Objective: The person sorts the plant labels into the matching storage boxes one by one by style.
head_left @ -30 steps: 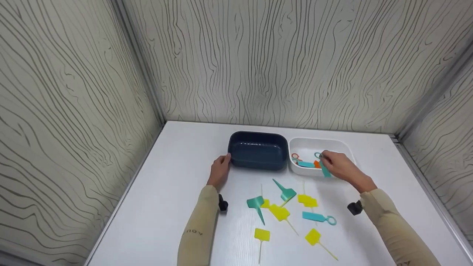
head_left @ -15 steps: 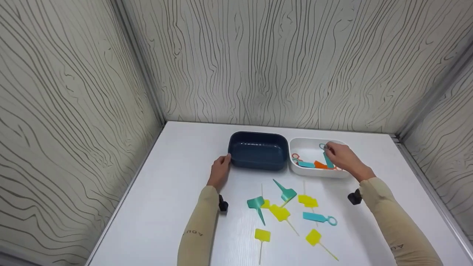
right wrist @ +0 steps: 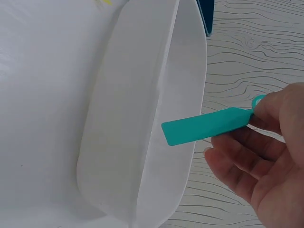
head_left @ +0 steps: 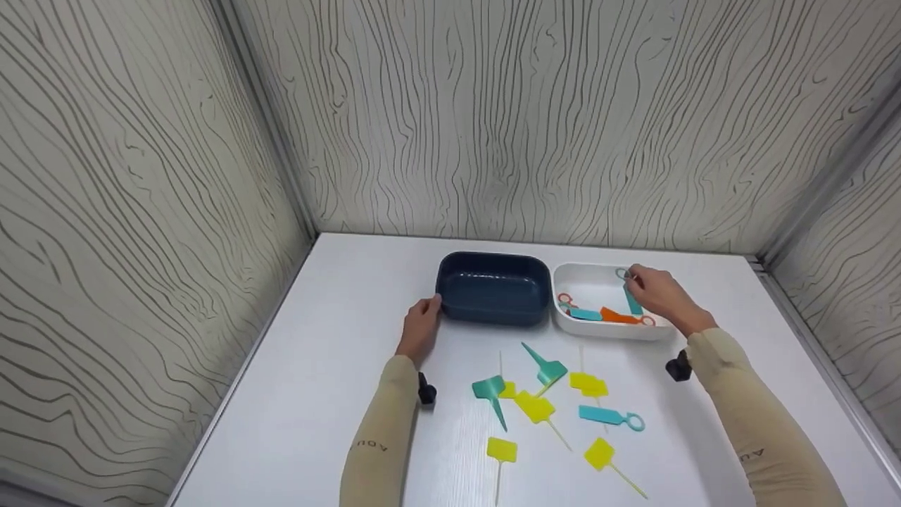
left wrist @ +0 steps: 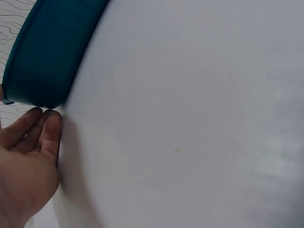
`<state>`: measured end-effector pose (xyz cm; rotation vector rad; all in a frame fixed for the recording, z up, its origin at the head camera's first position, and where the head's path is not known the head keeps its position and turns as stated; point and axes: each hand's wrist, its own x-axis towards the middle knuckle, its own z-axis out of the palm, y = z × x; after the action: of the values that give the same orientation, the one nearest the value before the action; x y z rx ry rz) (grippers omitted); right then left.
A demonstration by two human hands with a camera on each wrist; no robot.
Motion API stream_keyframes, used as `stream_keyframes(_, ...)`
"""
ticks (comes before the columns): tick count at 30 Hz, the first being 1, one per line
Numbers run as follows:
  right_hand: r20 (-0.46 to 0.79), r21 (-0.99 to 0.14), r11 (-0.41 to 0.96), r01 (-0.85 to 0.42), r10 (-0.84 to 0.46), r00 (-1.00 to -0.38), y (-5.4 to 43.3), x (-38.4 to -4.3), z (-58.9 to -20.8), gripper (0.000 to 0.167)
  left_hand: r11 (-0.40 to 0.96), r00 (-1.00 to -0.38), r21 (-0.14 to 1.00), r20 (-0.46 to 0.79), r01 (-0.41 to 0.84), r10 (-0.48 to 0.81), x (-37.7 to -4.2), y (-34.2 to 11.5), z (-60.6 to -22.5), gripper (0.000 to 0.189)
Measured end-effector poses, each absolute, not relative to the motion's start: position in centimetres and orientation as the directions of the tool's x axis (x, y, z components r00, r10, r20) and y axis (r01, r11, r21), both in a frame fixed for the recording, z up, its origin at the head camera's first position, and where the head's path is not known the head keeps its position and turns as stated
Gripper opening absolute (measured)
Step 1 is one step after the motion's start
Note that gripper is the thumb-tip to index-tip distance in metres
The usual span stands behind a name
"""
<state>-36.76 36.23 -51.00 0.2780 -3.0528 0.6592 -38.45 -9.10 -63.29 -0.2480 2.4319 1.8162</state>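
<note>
In head view, R hand [head_left: 658,290] pinches teal tag [right wrist: 209,126] over white tub [head_left: 588,329], long axis to approx. 6 o'clock from its fingers [right wrist: 237,154]; L hand [head_left: 420,325], fingers loosely extended, touches navy tub [head_left: 493,315] at 8 o'clock.

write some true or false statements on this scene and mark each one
1. The right hand pinches a turquoise tag. True.
2. The left hand touches the dark blue tray. True.
3. An orange tag lies in the white tray. True.
4. The dark blue tray stands right of the white tray. False: it stands to the left.
5. Every turquoise tag is at the white tray. False: another tag lies on the table.
</note>
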Motion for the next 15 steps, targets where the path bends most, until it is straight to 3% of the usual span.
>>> stream_keyframes(15,0.062,-0.38,0.902,-0.203,-0.195,-0.979,36.66,-36.14,-51.04,0.031,0.3,-0.986,0.94,-0.151,-0.164,-0.065,-38.71,-9.32,-63.58,0.06)
